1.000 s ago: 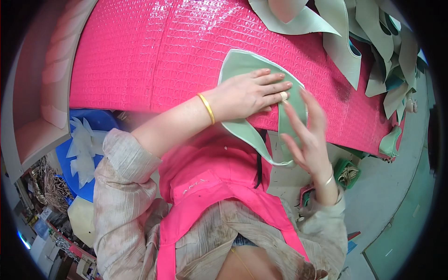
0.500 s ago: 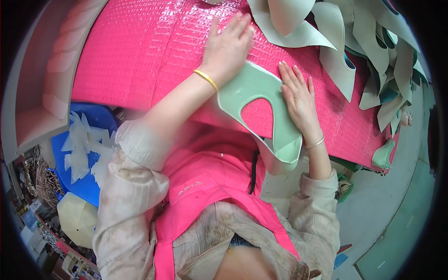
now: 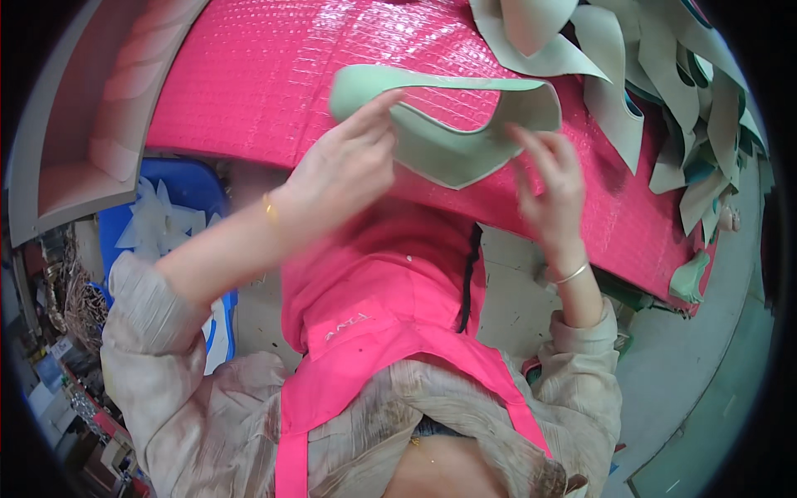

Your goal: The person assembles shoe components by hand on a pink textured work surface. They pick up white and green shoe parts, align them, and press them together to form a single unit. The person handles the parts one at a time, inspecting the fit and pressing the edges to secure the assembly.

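Some green material (image 3: 452, 156) hides behind the blurred left hand (image 3: 347, 162).

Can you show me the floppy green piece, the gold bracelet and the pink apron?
Green piece (image 3: 448, 158): head view, on its wide part nearest the person.
Gold bracelet (image 3: 271, 209): head view, on its visible band, a bit blurry.
Pink apron (image 3: 382, 286): head view, on its front.

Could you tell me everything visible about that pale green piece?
The pale green piece is a smooth, leather-like loop with a wide opening and paler edges. It curves over the pink tabletop; the left hand overlaps its left part, the right hand is at its right end; blur hides the grip.
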